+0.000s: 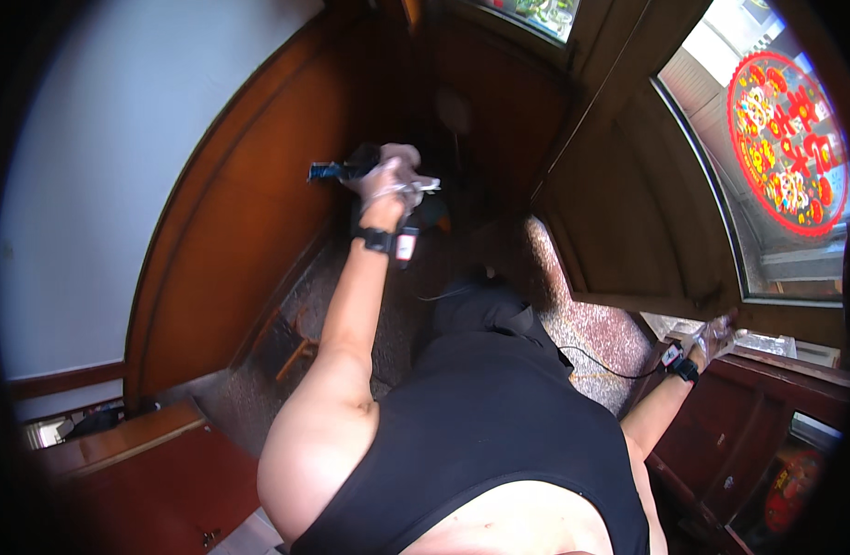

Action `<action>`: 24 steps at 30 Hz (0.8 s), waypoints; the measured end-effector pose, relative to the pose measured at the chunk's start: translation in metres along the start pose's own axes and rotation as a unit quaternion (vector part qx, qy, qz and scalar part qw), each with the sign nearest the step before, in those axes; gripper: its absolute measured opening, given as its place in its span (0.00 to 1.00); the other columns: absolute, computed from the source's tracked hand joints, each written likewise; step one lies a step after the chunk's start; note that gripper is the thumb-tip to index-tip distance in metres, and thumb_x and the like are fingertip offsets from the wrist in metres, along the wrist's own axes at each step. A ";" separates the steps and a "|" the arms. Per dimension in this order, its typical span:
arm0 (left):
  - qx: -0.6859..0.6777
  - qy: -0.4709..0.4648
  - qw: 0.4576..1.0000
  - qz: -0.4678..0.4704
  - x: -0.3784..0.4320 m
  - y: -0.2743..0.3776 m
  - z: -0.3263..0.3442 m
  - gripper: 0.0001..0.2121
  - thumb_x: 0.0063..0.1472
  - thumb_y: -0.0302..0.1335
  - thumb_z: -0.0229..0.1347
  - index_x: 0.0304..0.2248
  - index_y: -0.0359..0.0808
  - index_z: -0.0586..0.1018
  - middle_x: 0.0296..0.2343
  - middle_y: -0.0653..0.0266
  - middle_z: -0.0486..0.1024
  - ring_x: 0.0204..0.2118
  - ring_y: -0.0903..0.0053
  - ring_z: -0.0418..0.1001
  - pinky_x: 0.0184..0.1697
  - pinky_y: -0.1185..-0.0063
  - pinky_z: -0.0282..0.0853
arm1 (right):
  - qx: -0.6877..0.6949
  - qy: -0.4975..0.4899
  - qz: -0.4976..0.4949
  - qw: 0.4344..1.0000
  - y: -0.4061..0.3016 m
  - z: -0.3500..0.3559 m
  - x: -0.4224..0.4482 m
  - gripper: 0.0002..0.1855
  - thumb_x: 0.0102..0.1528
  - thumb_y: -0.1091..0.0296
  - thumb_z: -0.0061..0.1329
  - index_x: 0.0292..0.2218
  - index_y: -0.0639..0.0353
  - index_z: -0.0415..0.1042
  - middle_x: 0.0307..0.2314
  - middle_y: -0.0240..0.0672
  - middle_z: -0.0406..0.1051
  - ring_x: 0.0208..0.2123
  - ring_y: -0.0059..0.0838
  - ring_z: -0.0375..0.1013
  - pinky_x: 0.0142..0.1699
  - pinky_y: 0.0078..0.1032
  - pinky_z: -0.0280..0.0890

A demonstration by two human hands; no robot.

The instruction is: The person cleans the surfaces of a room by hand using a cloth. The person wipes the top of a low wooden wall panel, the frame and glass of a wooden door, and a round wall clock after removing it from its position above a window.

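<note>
My left hand, in a thin clear glove, reaches out ahead of me. It is closed around a dark object with a blue end, too blurred to name. A small white tip shows on the other side of the fist. To the right, my gloved right hand is at the lower edge of a brown wooden door with a glass pane. Its fingers meet the door's edge, but whether they grip it is unclear. Each wrist wears a black band with a small white-faced device.
A brown wood panel lines the wall at left. At lower left stands a red cabinet. Speckled floor shows beside the door. A dark red door stands at lower right. A round red decoration bearing writing is on the pane.
</note>
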State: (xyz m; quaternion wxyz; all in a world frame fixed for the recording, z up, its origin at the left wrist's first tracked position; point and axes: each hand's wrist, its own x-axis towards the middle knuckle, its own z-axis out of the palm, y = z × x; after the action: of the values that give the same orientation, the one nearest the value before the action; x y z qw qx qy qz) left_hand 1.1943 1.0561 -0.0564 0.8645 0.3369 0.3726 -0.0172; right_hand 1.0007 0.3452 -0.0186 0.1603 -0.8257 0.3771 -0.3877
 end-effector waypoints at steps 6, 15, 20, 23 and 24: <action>-0.134 0.120 0.977 0.116 -0.087 0.020 -0.169 0.07 0.66 0.27 0.51 0.29 0.35 0.71 0.17 0.70 0.72 0.17 0.78 0.73 0.20 0.78 0.71 | -0.019 -0.013 -0.135 0.991 0.002 0.000 0.015 0.24 0.63 0.56 0.50 0.50 0.69 0.68 0.46 0.53 0.73 0.46 0.47 0.74 0.51 0.38 0.67; -0.066 0.162 0.962 0.211 -0.167 0.057 -0.229 0.15 0.65 0.35 0.53 0.42 0.30 0.76 0.36 0.54 0.77 0.35 0.58 0.79 0.40 0.62 0.78 | -0.020 -0.058 -0.096 0.993 -0.026 -0.015 -0.013 0.30 0.59 0.45 0.55 0.49 0.63 0.73 0.39 0.43 0.79 0.40 0.43 0.78 0.44 0.37 0.69; -0.065 0.137 0.964 0.220 -0.191 0.052 -0.192 0.11 0.65 0.31 0.54 0.38 0.30 0.77 0.31 0.60 0.79 0.32 0.67 0.79 0.38 0.69 0.77 | -0.202 -0.083 -0.270 0.938 -0.036 -0.032 -0.050 0.31 0.57 0.46 0.58 0.51 0.62 0.72 0.41 0.41 0.79 0.39 0.35 0.78 0.41 0.34 0.70; -0.103 0.124 0.968 0.193 -0.180 0.057 -0.205 0.08 0.65 0.30 0.54 0.33 0.32 0.76 0.24 0.60 0.77 0.26 0.68 0.77 0.33 0.69 0.76 | 0.058 -0.091 -0.160 0.981 -0.122 -0.062 -0.104 0.31 0.52 0.50 0.65 0.46 0.66 0.71 0.36 0.41 0.78 0.34 0.30 0.77 0.39 0.30 0.70; -0.104 0.071 0.975 0.183 -0.175 0.058 -0.210 0.11 0.67 0.32 0.52 0.28 0.34 0.71 0.19 0.61 0.70 0.19 0.70 0.73 0.25 0.69 0.75 | 0.188 -0.078 -0.097 0.974 -0.145 -0.063 -0.118 0.32 0.49 0.52 0.68 0.44 0.68 0.71 0.33 0.41 0.78 0.32 0.29 0.76 0.39 0.28 0.70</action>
State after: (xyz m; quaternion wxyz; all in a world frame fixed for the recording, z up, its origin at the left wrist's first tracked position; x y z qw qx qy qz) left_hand 0.9514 1.1877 -0.0125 0.8546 0.3083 0.3644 0.2042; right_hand 0.9762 0.5317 0.0417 0.3038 -0.8409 0.2021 -0.3997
